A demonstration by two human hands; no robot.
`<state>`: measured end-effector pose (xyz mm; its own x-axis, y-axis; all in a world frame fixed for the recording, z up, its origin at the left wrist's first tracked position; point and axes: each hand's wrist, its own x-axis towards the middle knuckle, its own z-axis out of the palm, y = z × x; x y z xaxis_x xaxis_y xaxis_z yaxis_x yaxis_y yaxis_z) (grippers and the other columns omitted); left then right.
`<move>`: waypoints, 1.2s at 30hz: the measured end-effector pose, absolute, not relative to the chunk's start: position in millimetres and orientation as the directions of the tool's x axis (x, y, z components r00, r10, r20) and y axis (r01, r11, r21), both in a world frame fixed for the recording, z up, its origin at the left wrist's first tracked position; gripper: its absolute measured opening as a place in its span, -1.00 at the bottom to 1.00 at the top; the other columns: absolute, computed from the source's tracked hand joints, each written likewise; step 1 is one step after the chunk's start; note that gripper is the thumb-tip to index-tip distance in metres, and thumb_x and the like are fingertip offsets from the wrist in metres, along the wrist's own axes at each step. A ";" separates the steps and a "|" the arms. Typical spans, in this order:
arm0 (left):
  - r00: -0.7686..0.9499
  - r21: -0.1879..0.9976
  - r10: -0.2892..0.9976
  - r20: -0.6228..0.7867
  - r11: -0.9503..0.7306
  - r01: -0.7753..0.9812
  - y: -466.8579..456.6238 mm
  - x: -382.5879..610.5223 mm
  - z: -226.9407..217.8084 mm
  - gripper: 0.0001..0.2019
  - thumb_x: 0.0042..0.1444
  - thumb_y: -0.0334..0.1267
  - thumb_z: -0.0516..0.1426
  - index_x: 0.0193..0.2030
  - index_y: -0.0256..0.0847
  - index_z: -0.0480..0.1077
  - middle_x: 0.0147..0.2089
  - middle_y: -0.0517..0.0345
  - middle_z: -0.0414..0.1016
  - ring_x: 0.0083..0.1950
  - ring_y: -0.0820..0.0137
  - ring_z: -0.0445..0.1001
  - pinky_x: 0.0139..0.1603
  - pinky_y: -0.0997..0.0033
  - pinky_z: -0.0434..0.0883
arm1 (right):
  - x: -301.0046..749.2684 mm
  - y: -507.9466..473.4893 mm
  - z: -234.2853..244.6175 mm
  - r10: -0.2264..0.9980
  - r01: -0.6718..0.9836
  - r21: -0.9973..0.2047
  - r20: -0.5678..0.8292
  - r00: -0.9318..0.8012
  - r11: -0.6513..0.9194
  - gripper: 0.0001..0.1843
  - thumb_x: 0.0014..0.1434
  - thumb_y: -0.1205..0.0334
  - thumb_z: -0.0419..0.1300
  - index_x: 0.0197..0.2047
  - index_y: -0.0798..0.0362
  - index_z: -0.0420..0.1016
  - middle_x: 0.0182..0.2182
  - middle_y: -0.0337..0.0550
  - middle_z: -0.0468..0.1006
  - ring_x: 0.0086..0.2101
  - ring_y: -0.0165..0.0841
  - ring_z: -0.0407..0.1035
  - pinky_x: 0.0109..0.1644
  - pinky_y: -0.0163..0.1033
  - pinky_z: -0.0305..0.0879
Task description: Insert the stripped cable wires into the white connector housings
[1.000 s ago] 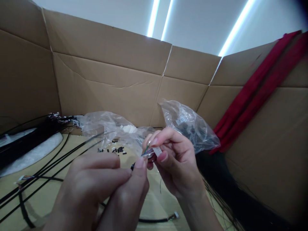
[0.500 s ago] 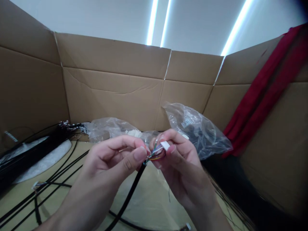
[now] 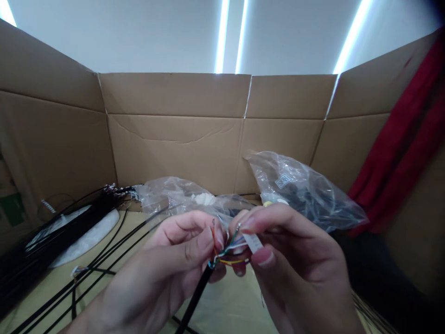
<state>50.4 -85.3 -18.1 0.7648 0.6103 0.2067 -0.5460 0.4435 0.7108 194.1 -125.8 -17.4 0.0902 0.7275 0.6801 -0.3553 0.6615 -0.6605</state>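
My left hand (image 3: 163, 264) and my right hand (image 3: 295, 260) meet low in the middle of the view. Between them is the stripped end of a black cable (image 3: 196, 297), with thin orange, green, blue and yellow wires (image 3: 225, 255) fanning out. My left thumb and forefinger pinch the cable end and an orange wire. My right fingers grip the other thin wires, and a small white label (image 3: 252, 242) sits against them. Wire ends are partly hidden behind my fingers.
Clear plastic bags (image 3: 306, 192) (image 3: 181, 197) lie just behind my hands. At the left, a bundle of black cables (image 3: 69, 232) rests on white foam, with loose cables across the pale surface (image 3: 222, 297). Cardboard walls (image 3: 174, 153) surround the area, and red cloth (image 3: 399, 144) hangs right.
The view has tilted down-level and my hands sit lower in it. They have come closer together, and the black cable now hangs straight down from the wires.
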 end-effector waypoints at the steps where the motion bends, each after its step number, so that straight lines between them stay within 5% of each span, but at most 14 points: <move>1: 0.778 0.704 0.594 0.202 0.465 -0.538 -84.5 50.5 -18.1 -0.97 0.06 -0.38 0.38 -0.35 -0.21 0.63 -0.37 0.28 0.63 -0.32 0.61 0.60 -0.29 0.77 0.48 | 194.1 -126.0 -17.4 0.724 -0.351 -0.658 0.684 0.092 0.666 -0.90 0.05 0.32 0.46 -0.32 -0.02 0.68 -0.45 -0.30 0.63 -0.47 -0.55 0.55 -0.34 -0.57 0.53; 9: 0.831 0.698 0.474 0.290 0.490 -0.523 -76.0 51.4 -22.2 -0.97 0.12 -0.40 0.33 -0.34 -0.22 0.63 -0.34 0.25 0.65 -0.30 0.62 0.59 -0.17 0.74 0.52 | 187.4 -129.7 -12.1 0.679 -0.304 -0.622 0.722 0.133 0.721 -0.88 0.00 0.38 0.48 -0.36 0.00 0.70 -0.48 -0.28 0.64 -0.52 -0.54 0.54 -0.42 -0.59 0.51; 12: 0.803 0.740 0.525 0.283 0.413 -0.531 -75.3 50.8 -22.9 -0.95 0.13 -0.34 0.33 -0.35 -0.21 0.63 -0.37 0.25 0.61 -0.33 0.62 0.56 -0.24 0.75 0.51 | 186.0 -129.9 -13.2 0.642 -0.209 -0.608 0.740 0.201 0.766 -0.83 -0.02 0.46 0.44 -0.38 -0.01 0.69 -0.50 -0.31 0.64 -0.53 -0.53 0.54 -0.43 -0.59 0.51; 17: 0.369 0.831 0.784 0.499 -0.313 -0.460 -78.2 51.9 -25.5 -0.93 0.07 -0.21 0.38 -0.35 -0.10 0.61 -0.43 0.34 0.58 -0.41 0.68 0.51 -0.33 0.88 0.43 | 187.5 -127.8 -18.1 0.546 0.050 -0.600 0.756 0.362 0.799 -0.87 0.00 0.42 0.42 -0.39 -0.01 0.66 -0.53 -0.35 0.64 -0.56 -0.59 0.51 -0.42 -0.67 0.46; 19: 0.186 0.733 0.718 0.671 -0.604 -0.314 -81.4 54.3 -28.1 -0.90 0.03 -0.33 0.38 -0.33 -0.03 0.60 -0.40 0.40 0.61 -0.38 0.68 0.54 -0.31 0.91 0.43 | 187.2 -127.3 -19.3 0.488 0.143 -0.580 0.774 0.404 0.802 -0.88 0.00 0.40 0.42 -0.38 0.00 0.65 -0.54 -0.37 0.63 -0.55 -0.60 0.50 -0.42 -0.69 0.44; 22: 0.062 0.566 0.562 0.825 -0.818 -0.105 -86.8 58.5 -33.1 -0.84 0.06 -0.43 0.34 -0.30 -0.03 0.58 -0.35 0.42 0.61 -0.32 0.65 0.54 -0.23 0.85 0.46 | 184.8 -127.7 -22.0 0.395 0.251 -0.528 0.812 0.431 0.811 -0.82 -0.01 0.46 0.41 -0.34 -0.01 0.65 -0.50 -0.38 0.63 -0.50 -0.61 0.52 -0.37 -0.70 0.45; 28: 0.001 0.487 0.488 0.873 -0.870 -0.074 -90.2 61.4 -35.5 -0.78 0.08 -0.50 0.30 -0.25 -0.04 0.58 -0.31 0.43 0.61 -0.24 0.65 0.53 -0.12 0.83 0.46 | 179.6 -127.9 -25.3 0.310 0.303 -0.463 0.844 0.438 0.833 -0.76 -0.01 0.54 0.38 -0.33 0.00 0.64 -0.45 -0.40 0.64 -0.44 -0.61 0.53 -0.28 -0.69 0.47; 36: 0.137 0.733 0.739 0.660 -0.594 -0.331 -85.1 58.5 -32.5 -0.87 0.23 -0.32 0.25 -0.27 0.04 0.58 -0.41 0.44 0.61 -0.38 0.70 0.57 -0.27 0.93 0.46 | 182.0 -126.5 -18.9 0.552 0.029 -0.610 0.735 0.393 0.792 -0.88 0.05 0.45 0.38 -0.37 0.04 0.62 -0.54 -0.39 0.64 -0.55 -0.60 0.53 -0.39 -0.67 0.47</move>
